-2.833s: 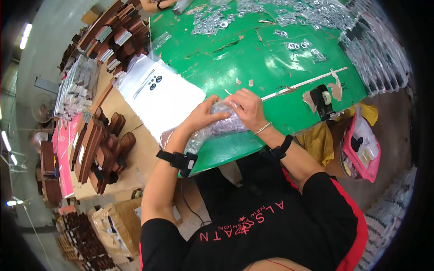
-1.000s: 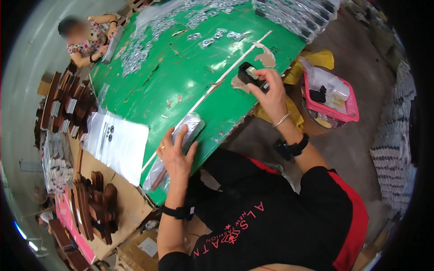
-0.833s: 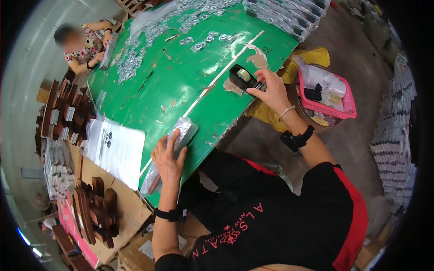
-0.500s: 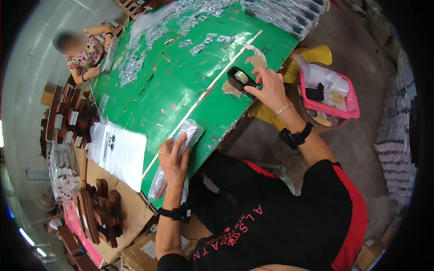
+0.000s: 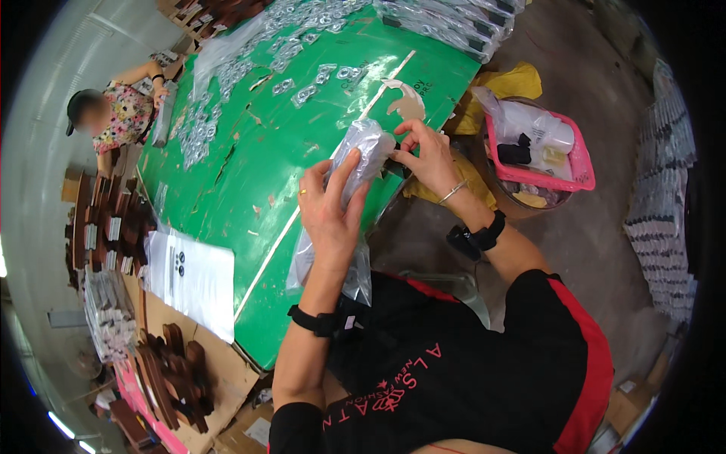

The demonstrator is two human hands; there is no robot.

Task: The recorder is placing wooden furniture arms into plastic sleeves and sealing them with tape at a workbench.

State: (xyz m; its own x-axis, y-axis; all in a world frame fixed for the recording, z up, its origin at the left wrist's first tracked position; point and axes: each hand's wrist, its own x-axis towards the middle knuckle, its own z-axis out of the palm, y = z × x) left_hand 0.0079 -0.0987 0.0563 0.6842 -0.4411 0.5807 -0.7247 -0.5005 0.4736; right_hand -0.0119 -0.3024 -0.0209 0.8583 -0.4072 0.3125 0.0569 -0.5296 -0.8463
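Observation:
A long package wrapped in clear plastic (image 5: 367, 140) is gripped by my left hand (image 5: 329, 204), whose fingers wrap over its top. Its far end is tilted up toward my right hand, and its loose plastic hangs near the table's front edge. My right hand (image 5: 432, 157) is closed in a pinch right beside that far end; whatever is between the fingertips is too small to make out. Below those fingers, part of a black tape dispenser (image 5: 395, 171) shows on the green table (image 5: 257, 197); the package and hand hide the rest.
A printed clear plastic bag (image 5: 193, 280) lies at the table's left. Several small plastic packets (image 5: 200, 129) spread over the far side. A pink basket (image 5: 582, 178) stands to the right. Brown wooden pieces (image 5: 170, 371) are stacked at lower left. Another person (image 5: 121, 113) works across the table.
My left hand has lifted the package and carried it right and away from me. My right hand has drawn off the tape dispenser to the package's far end. The view has shifted slightly.

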